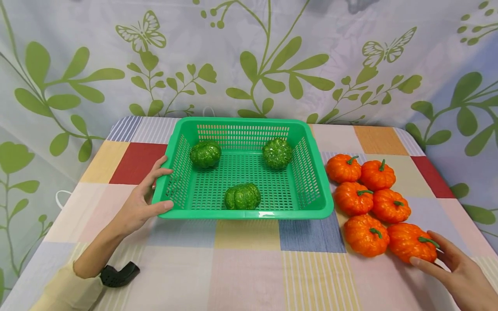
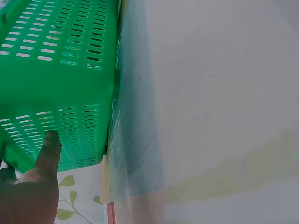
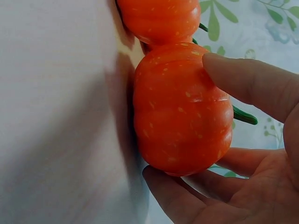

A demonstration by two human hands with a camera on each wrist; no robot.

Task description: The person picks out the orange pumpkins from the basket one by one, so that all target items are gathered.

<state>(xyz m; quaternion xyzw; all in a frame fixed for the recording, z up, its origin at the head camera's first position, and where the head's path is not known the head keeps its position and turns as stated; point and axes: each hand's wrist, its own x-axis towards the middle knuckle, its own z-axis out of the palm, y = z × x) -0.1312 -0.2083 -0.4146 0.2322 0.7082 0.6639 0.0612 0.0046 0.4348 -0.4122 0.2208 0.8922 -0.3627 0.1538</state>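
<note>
A green plastic basket stands on the table with three green pumpkins in it: one at back left, one at back right, one at the front. My left hand holds the basket's left end, thumb at the front corner of the rim; a finger lies against the slotted wall in the left wrist view. My right hand grips an orange pumpkin at the group's front right, thumb on one side and fingers round the other. The pumpkin sits close over the tablecloth.
Several other orange pumpkins sit close together right of the basket. A black curved piece is at the left wrist. Patchwork cloth covers the table, and a leaf-patterned curtain hangs behind it.
</note>
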